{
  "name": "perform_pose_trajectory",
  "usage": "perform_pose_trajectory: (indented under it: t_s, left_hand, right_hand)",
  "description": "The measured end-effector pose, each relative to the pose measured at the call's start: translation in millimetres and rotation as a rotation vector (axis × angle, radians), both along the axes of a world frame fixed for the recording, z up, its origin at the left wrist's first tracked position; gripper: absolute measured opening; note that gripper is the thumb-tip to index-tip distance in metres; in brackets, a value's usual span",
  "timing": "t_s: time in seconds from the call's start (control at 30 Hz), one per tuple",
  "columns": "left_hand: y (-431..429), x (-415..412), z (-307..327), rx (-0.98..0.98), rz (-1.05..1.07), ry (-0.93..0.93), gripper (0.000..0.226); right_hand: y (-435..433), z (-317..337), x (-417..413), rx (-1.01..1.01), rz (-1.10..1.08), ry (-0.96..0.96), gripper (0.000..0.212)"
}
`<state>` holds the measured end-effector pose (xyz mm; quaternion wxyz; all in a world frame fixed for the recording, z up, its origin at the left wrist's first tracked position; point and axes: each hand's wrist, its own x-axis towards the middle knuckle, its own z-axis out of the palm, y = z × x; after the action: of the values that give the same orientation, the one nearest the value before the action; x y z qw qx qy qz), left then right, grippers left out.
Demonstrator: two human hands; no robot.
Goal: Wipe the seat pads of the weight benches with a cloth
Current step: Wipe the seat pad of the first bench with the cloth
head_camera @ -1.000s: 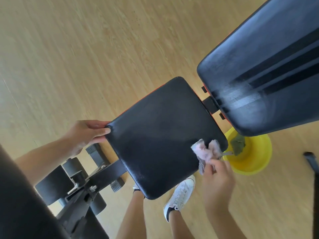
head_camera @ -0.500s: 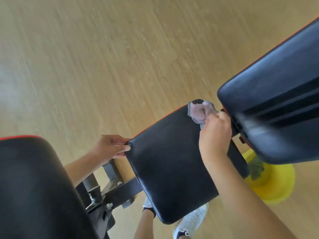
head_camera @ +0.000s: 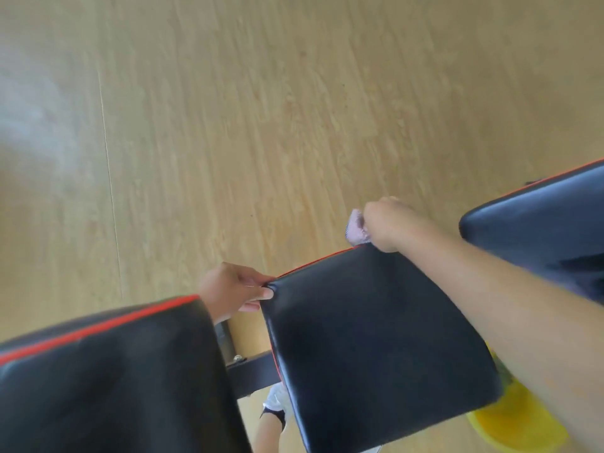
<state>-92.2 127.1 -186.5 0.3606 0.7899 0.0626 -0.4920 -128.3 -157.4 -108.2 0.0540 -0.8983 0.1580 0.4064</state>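
The black seat pad (head_camera: 369,341) with red piping fills the lower middle of the view. My left hand (head_camera: 233,289) grips its near-left corner, thumb on top. My right hand (head_camera: 387,223) reaches across the pad to its far edge and is closed on a bunched pinkish-grey cloth (head_camera: 356,228), which hangs just past that edge over the floor. The bench's black back pad (head_camera: 542,233) rises at the right.
A second black pad with red piping (head_camera: 114,377) fills the lower left, close to me. A yellow bucket (head_camera: 519,426) stands on the floor at the lower right, partly behind my forearm. A white shoe (head_camera: 276,400) shows under the seat. Wood-look floor lies beyond.
My right hand has swept the cloth from the pad's near-right corner across to its far edge and just past it. My left hand has kept hold of the corner. The view has tilted up.
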Motion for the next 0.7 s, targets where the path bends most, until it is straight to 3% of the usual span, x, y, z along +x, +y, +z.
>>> perform_pose_trajectory:
  t_s: [0.1, 0.17, 0.23, 0.37, 0.43, 0.53, 0.63, 0.7]
  left_hand:
    - [1, -1, 0, 0.028, 0.021, -0.012, 0.021]
    - [0, 0, 3, 0.045, 0.035, -0.003, 0.021]
    - [3, 5, 3, 0.045, 0.045, -0.009, 0.019]
    - [2, 4, 0, 0.030, 0.047, -0.003, 0.021]
    - [3, 2, -1, 0.023, 0.050, 0.001, 0.021]
    - [6, -3, 0, 0.017, 0.034, 0.044, 0.022]
    - [6, -3, 2, 0.031, 0.078, 0.020, 0.019]
    - [4, 4, 2, 0.024, 0.101, 0.002, 0.019]
  right_hand:
    - [100, -15, 14, 0.256, 0.169, -0.083, 0.026]
    - [131, -9, 12, 0.273, 0.306, -0.217, 0.028]
    - [93, -5, 8, 0.228, 0.303, -0.261, 0.031]
    - [-54, -2, -15, -0.067, 0.152, -0.068, 0.021]
    - [-74, 1, -16, -0.101, 0.095, 0.002, 0.015]
    - [-5, -10, -4, 0.095, 0.135, -0.042, 0.013]
    - [94, -5, 2, 0.350, 0.370, -0.145, 0.025]
    - [87, -2, 3, 0.330, 0.391, -0.267, 0.026]
